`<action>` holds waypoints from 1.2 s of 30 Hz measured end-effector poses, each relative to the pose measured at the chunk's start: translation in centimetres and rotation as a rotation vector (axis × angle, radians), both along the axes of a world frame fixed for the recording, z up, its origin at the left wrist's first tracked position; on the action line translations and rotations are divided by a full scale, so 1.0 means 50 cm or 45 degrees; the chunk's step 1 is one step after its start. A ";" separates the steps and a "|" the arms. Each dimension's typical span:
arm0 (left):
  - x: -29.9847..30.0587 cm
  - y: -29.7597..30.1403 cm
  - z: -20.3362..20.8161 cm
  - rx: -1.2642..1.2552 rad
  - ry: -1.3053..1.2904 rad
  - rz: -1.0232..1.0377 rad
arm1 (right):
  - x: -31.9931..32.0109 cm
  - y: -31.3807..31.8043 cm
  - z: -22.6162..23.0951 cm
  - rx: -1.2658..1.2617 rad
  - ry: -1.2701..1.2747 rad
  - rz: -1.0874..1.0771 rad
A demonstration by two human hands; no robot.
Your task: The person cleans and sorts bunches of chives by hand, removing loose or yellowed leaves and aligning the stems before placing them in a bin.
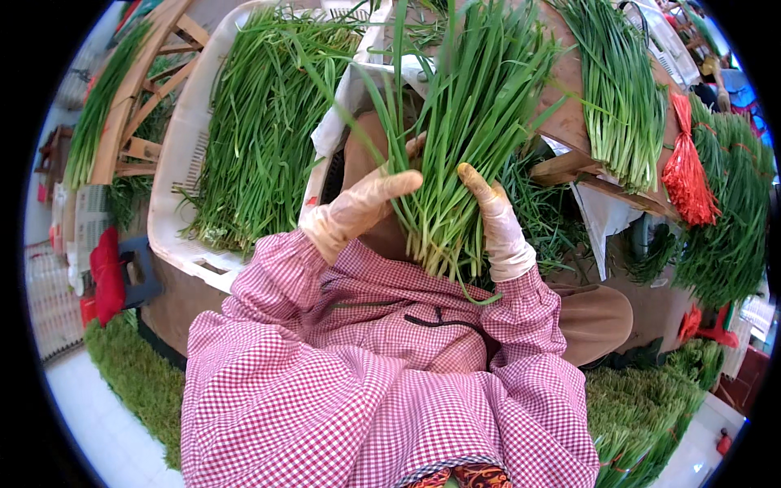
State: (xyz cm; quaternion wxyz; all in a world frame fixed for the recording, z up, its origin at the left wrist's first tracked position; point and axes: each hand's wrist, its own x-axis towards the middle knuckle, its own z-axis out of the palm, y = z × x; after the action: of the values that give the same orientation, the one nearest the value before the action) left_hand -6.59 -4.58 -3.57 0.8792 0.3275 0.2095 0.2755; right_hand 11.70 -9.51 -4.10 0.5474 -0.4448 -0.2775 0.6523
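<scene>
A loose bunch of garlic chives (480, 98) stands between my two hands in front of my lap, pale stem ends down and green leaves fanning upward. My left hand (362, 203), in a thin whitish glove, cups the left side, its thumb lying toward the stems and its other fingers mostly hidden behind leaves. On the right side my right hand (498, 215), gloved and stained yellowish at the thumb, grips the stems; its fingers are hidden behind the bunch. A few blades hang away from the bunch at the left and below.
To the left is a white plastic crate (175, 171) full of chives. A wooden table (561, 122) at right bears a bundle of chives (622, 106), with red ties (687, 175) at its edge. Loose chives (537, 215) lie under it. More bundles (651, 407) are at lower right.
</scene>
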 end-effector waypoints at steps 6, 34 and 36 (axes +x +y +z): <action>0.063 0.016 0.032 -0.210 0.007 0.026 | 0.005 -0.050 0.018 -0.199 0.271 0.048; 0.078 0.037 -0.008 0.389 0.369 -0.057 | 0.013 -0.032 -0.010 -0.011 -0.608 0.038; 0.069 0.035 0.003 0.365 0.441 -0.083 | 0.023 -0.036 -0.012 -0.076 -0.422 0.124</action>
State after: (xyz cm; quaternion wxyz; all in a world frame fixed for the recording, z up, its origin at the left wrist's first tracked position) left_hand -3.15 -2.85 -3.43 0.7830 0.4982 0.3052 0.2137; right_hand 12.85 -11.31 -4.68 0.4485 -0.5485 -0.3655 0.6037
